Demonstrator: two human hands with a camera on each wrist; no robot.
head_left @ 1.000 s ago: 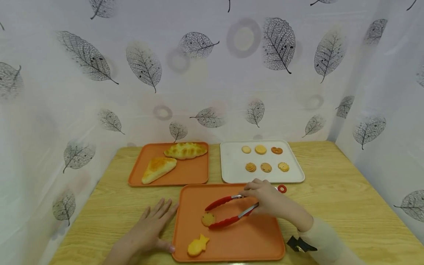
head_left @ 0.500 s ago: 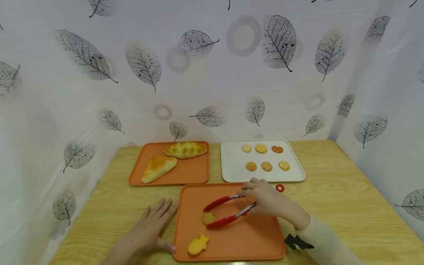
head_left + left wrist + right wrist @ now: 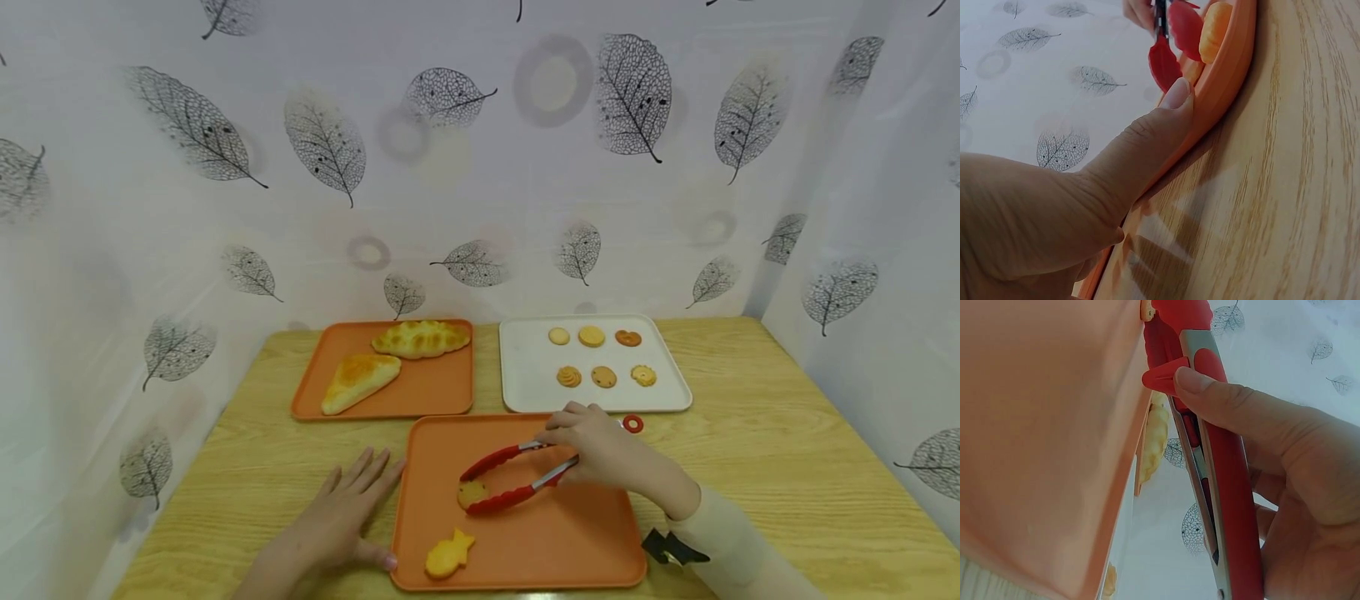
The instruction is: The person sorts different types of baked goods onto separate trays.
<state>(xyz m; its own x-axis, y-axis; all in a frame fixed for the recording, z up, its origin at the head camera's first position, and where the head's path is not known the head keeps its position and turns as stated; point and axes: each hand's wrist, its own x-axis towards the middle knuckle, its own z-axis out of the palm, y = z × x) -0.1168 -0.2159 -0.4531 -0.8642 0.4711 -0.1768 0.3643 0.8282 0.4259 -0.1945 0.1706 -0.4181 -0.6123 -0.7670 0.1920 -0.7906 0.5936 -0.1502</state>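
My right hand (image 3: pixel 603 450) grips a pair of red-and-silver tongs (image 3: pixel 504 500), thumb along one arm in the right wrist view. The tongs' red tips straddle a round cookie with dark specks (image 3: pixel 472 495) on the near orange tray (image 3: pixel 562 546). A yellow fish-shaped cookie (image 3: pixel 447 556) lies in that tray's front left corner. My left hand (image 3: pixel 337 517) rests at the tray's left side with fingers spread; in the left wrist view its thumb (image 3: pixel 1141 140) touches the rim.
Behind on the left, an orange tray (image 3: pixel 431 400) bears a triangular bread (image 3: pixel 360 383) and a knobbly long loaf (image 3: pixel 420 340). A white tray (image 3: pixel 525 367) at the back right carries several cookies in two rows. A leaf-print curtain (image 3: pixel 480 183) surrounds the wooden table (image 3: pixel 757 442).
The tongs have shifted slightly left with my right hand, and their tips have drawn a little closer together around the speckled cookie. My left hand has stayed in place.
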